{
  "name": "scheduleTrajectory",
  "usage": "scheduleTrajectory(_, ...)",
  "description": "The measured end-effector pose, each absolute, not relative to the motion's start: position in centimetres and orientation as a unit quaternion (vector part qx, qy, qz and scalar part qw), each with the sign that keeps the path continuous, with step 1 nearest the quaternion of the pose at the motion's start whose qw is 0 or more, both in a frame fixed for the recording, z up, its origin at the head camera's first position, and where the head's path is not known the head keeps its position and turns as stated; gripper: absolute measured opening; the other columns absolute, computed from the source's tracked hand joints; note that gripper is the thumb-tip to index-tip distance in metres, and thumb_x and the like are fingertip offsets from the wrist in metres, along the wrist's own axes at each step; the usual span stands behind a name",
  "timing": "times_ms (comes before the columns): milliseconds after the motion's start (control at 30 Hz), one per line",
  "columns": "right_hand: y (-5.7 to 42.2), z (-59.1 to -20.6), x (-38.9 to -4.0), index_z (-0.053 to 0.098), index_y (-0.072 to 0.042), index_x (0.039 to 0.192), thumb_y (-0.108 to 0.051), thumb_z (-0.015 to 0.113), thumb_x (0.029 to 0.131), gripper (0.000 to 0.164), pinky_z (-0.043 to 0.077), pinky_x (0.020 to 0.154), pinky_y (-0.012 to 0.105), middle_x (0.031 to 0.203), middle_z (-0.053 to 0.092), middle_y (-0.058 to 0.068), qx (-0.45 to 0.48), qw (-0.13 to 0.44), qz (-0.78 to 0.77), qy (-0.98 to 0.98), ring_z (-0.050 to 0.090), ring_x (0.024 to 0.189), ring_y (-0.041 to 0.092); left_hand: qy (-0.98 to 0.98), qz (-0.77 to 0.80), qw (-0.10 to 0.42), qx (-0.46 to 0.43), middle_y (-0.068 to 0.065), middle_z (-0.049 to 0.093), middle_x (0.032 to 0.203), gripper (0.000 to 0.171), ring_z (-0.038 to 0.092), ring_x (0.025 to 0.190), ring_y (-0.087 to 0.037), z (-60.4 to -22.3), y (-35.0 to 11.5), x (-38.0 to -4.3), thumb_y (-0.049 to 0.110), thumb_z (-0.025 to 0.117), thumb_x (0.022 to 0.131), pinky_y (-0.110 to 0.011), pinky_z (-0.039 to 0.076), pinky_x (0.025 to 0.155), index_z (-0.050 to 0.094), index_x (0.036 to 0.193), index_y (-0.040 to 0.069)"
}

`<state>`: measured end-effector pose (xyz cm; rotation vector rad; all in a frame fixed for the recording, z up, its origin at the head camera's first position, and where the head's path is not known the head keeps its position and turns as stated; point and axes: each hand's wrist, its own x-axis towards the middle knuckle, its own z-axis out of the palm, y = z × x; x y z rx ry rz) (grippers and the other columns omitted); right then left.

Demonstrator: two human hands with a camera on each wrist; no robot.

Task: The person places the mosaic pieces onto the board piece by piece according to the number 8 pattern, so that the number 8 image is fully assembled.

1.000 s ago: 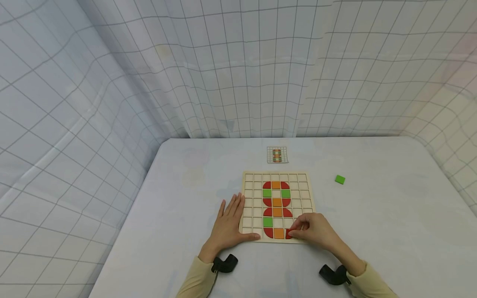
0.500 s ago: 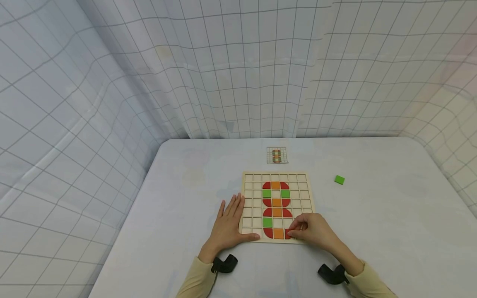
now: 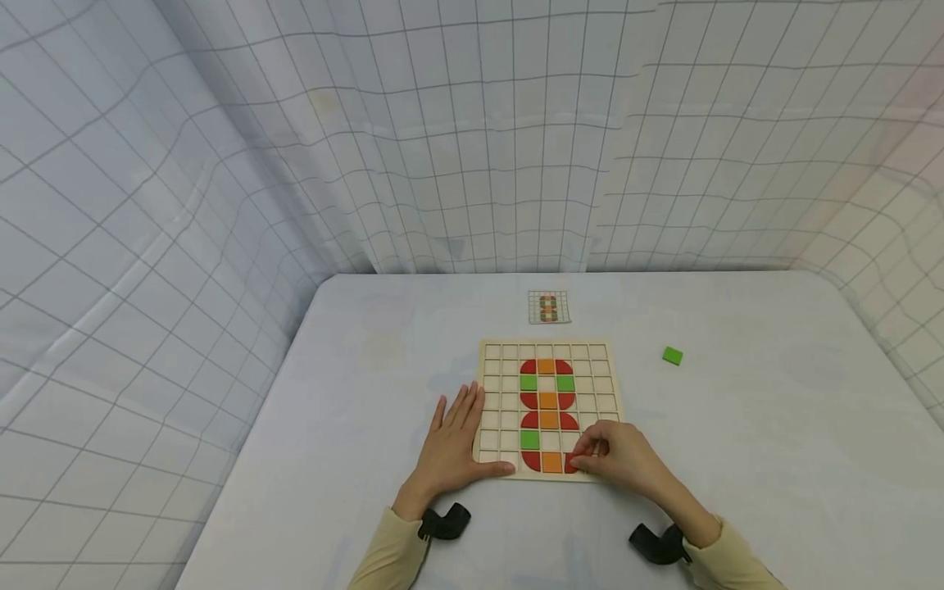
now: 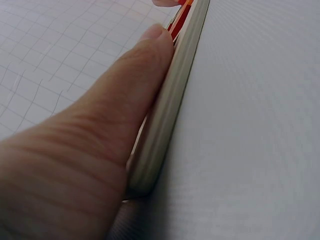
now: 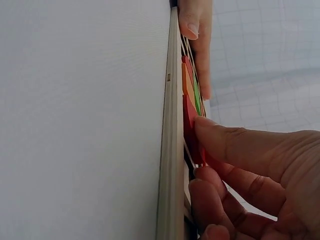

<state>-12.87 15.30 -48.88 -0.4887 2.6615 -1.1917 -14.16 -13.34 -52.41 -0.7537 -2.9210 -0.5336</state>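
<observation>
A wooden grid board (image 3: 494, 352) lies on the table, with red quarter-round, orange square and green square tiles forming a figure like an 8. My left hand (image 3: 451, 447) rests flat along the board's left edge, thumb across its front-left corner. At the front row, my right hand (image 3: 623, 455) pinches a red quarter-round tile (image 5: 190, 125) between thumb and fingers, beside an orange tile (image 3: 551, 463). In the right wrist view the red tile sits at the board's surface, partly hidden by the thumb. The cell just behind it shows no tile.
A loose green square tile (image 3: 673, 356) lies on the table right of the board. Behind the board is a small pattern card (image 3: 549, 307) showing a similar figure. Grid-patterned white curtains (image 3: 501, 147) enclose the table's back and sides.
Hardly anything differs: the left hand stays on the board, and the right hand keeps pinching the red tile in the same front-row cell, with only tiny shifts.
</observation>
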Motion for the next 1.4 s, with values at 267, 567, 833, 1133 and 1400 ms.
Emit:
scheduleTrajectory(267,15.3,-48.9,-12.8,0.071,-0.018,0.075,-0.015,0.079,0.078,0.009,0.041,0.049,0.024,0.066,0.057,-0.013,-0.17,0.086,-0.404,0.895,0.048,0.054,0.007,-0.952,-0.176,0.038,-0.247,-0.014,0.015,0.156,0.117,0.01,0.143,-0.027,-52.4,-13.3,-14.1,0.078,0.054,0.073,-0.052,0.004,0.111,0.018,0.15,-0.001)
scheduleTrajectory(567,15.3,-49.1,-13.0,0.071,-0.019,0.075,-0.018,0.079,0.078,0.009,0.041,0.048,0.024,0.062,0.055,-0.013,-0.166,0.084,-0.404,0.896,0.048,0.053,0.007,-0.956,-0.161,0.029,-0.242,-0.013,0.013,0.156,0.116,0.007,0.143,-0.025,-52.3,-13.4,-14.3,0.075,0.059,0.073,-0.05,0.001,0.112,0.015,0.151,0.0)
scheduleTrajectory(833,15.8,-48.9,-13.3,0.071,-0.019,0.078,-0.018,0.076,0.082,0.007,0.041,0.051,0.023,0.066,0.054,-0.013,-0.177,0.06,-0.397,0.898,0.047,0.057,0.006,-0.958,-0.159,0.019,-0.237,-0.011,0.01,0.157,0.116,0.004,0.144,-0.022,-52.3,-13.4,-14.2,0.075,0.059,0.073,-0.048,-0.002,0.112,0.013,0.151,0.002)
scheduleTrajectory(1133,22.8,-48.9,-18.4,0.072,-0.003,0.093,-0.017,0.069,0.089,0.016,0.044,0.053,0.026,0.079,0.066,0.005,-0.048,-0.118,-0.377,0.918,0.058,0.067,0.019,-0.958,-0.159,0.017,-0.238,-0.01,0.01,0.157,0.117,0.004,0.144,-0.022,-52.3,-13.3,-14.2,0.076,0.057,0.073,-0.048,-0.002,0.112,0.012,0.152,0.003)
scheduleTrajectory(1400,28.0,-49.0,-21.0,0.056,0.011,0.12,-0.025,0.062,0.092,0.046,0.044,0.066,0.043,0.099,0.059,0.028,0.045,-0.107,-0.356,0.927,0.057,0.09,0.041,-0.956,-0.166,0.018,-0.239,-0.01,0.009,0.157,0.117,0.004,0.144,-0.022,-52.5,-13.3,-14.2,0.076,0.058,0.073,-0.046,-0.003,0.112,0.011,0.152,0.003)
